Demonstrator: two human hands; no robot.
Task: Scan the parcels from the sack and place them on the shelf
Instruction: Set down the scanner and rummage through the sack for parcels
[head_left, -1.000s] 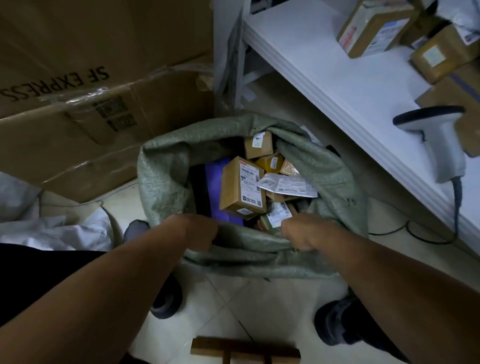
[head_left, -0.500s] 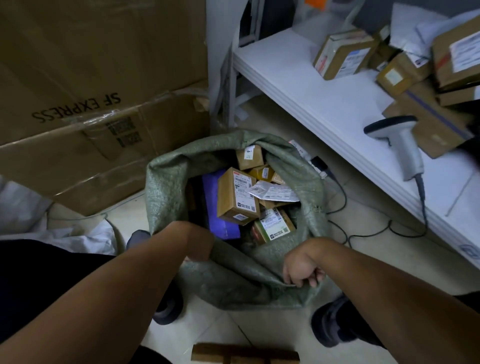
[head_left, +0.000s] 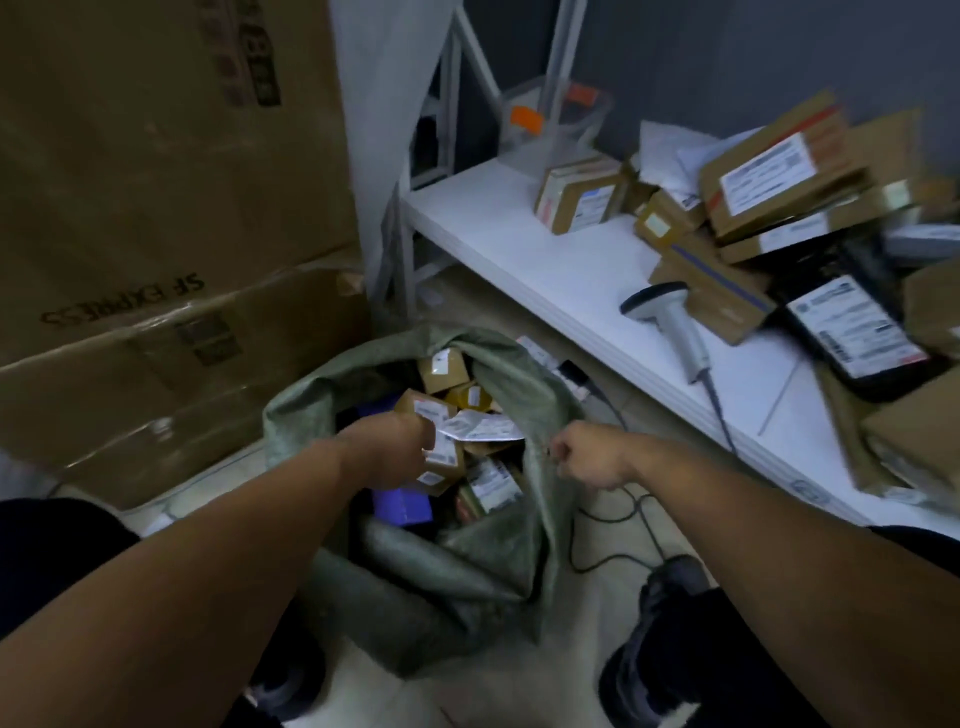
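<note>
A green woven sack (head_left: 467, 582) stands open on the floor between my feet, holding several small brown parcels with white labels and a purple one (head_left: 402, 506). My left hand (head_left: 395, 447) is down inside the mouth, fingers curled around a brown box parcel (head_left: 448, 460) with a barcode label. My right hand (head_left: 587, 457) is a fist pinching the sack's right rim and holding it open. A white handheld scanner (head_left: 670, 322) lies on the white shelf (head_left: 545, 260) to the right, apart from both hands.
Several labelled parcels (head_left: 769, 171) are piled at the shelf's far right. Big cardboard boxes (head_left: 156, 208) wall off the left. The scanner cable (head_left: 597, 545) loops over the floor beside the sack. My shoes (head_left: 660, 649) flank the sack.
My left hand went from the sack's near rim into the mouth and onto the brown box. My right hand moved from the near rim to the right rim. The view tilted up.
</note>
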